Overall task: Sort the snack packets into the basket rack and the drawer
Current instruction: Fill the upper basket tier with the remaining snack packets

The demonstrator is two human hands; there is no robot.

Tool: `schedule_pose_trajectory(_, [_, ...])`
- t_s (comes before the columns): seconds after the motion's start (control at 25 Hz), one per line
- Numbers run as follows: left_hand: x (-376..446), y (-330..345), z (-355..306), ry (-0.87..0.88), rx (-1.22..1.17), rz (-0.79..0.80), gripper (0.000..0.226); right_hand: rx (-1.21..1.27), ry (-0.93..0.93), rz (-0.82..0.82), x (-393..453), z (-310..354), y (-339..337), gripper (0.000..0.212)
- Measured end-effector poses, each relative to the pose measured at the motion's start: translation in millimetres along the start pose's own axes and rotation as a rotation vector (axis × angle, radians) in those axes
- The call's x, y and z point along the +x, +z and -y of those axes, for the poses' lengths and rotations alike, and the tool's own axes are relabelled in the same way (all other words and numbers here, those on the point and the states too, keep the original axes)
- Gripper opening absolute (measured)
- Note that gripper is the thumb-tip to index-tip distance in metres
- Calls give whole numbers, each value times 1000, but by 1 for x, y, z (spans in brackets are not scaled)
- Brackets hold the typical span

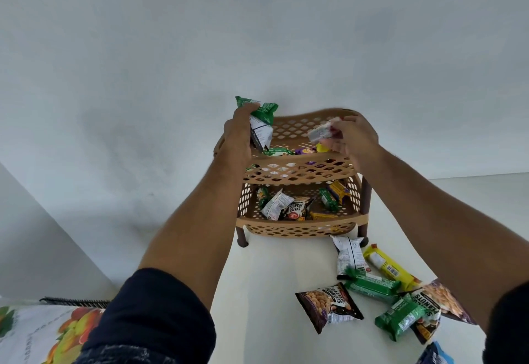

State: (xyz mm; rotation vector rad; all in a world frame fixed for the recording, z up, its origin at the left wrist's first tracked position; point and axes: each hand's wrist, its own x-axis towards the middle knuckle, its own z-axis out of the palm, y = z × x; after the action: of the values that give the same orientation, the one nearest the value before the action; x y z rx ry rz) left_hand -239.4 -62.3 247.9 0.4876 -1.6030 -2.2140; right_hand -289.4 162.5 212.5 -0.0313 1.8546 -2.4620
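A tan two-tier basket rack (297, 171) stands on the white table against the wall. My left hand (239, 131) is shut on a green and white snack packet (262, 119) above the top tier's left end. Over the right end of that tier, my right hand (350, 137) grips a blurred white and red packet (322, 131). The top tier holds a few small packets (294, 151). Several more lie in the lower tier, a salted peanuts packet (297, 208) among them. No drawer is in view.
Loose packets lie on the table (272, 292) in front of the rack to the right: a salted peanuts bag (329, 305), green packets (372, 285), a yellow bar (388, 266), a white packet (347, 255). A fruit-print cloth (43, 332) lies at lower left.
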Motion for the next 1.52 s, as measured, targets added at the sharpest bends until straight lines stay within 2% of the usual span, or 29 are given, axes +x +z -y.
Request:
schedule_pose_trajectory(0.12, [12,0,6,-45,131,-70,42,10,-46,60,-2,4,2,48])
schedule_pose_trajectory(0.28, [22,0,14,-59,256,-86,18,-86,-304,52,-8,6,-1,41])
schedule_pose_trajectory(0.44, [30,3,18,-58,365,-50,18,-128,-411,-2,-10,1,-5,37])
schedule_pose_trajectory(0.52, [37,8,13,-52,423,-86,17,-120,-443,-22,-11,-1,-10,35])
schedule_pose_trajectory(0.56, [43,10,11,-35,415,-100,22,-116,-458,-25,-12,-2,-13,35])
schedule_pose_trajectory(0.68, [62,11,11,32,328,-32,89,-146,-502,-27,-14,-6,-23,34])
schedule_pose_trajectory(0.72, [66,12,13,61,337,-11,97,-158,-511,-31,-15,-7,-26,34])
schedule_pose_trajectory(0.8, [76,12,16,66,341,-4,102,-153,-521,-35,-17,-9,-33,32])
schedule_pose_trajectory(0.88, [71,16,16,97,327,24,89,-124,-539,-31,-18,-12,-41,28])
schedule_pose_trajectory(1.0, [55,22,25,277,512,8,48,-185,-601,-34,-21,-21,-49,21])
schedule_pose_trajectory(1.12, [22,29,44,602,728,-92,21,-396,-677,14,-27,-43,-55,23])
schedule_pose_trajectory(1.2, [6,32,63,815,879,-87,8,-557,-737,75,-32,-60,-61,22])
schedule_pose_trajectory(1.44, [-47,7,136,1370,1359,142,19,-1193,-851,320,-40,-117,-93,25])
schedule_pose_trajectory(1.48, [-55,-1,151,1367,1443,219,22,-1299,-822,366,-42,-126,-99,25])
schedule_pose_trajectory(1.52, [-63,-9,165,1245,1558,344,27,-1405,-732,421,-44,-134,-106,29])
